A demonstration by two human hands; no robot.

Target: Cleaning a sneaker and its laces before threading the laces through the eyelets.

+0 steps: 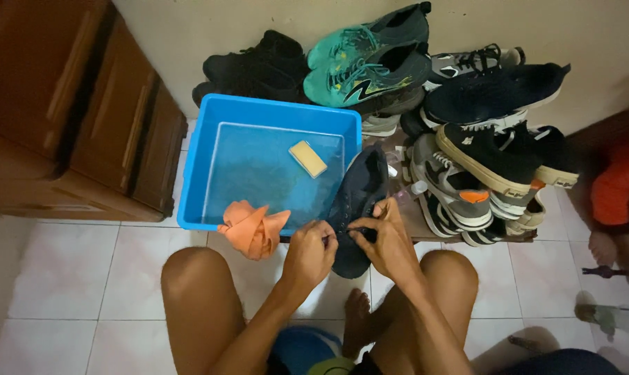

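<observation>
The person squats, bare knees spread wide, both forearms reaching forward between them. The left hand (309,251) is curled closed with knuckles up; the right hand (387,238) pinches with fingertips, the two nearly touching.

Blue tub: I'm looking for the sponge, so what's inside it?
The blue tub holds clear water with a yellow sponge floating. An orange cloth drapes its front rim, hiding that edge; the dark shoe covers the right corner.

Dark shoe (356,201): laces hidden under both hands' fingers. Person in orange (623,191) cut by right edge, blurred. Lower pile shoes (467,201) overlap; count possibly unreadable.
</observation>
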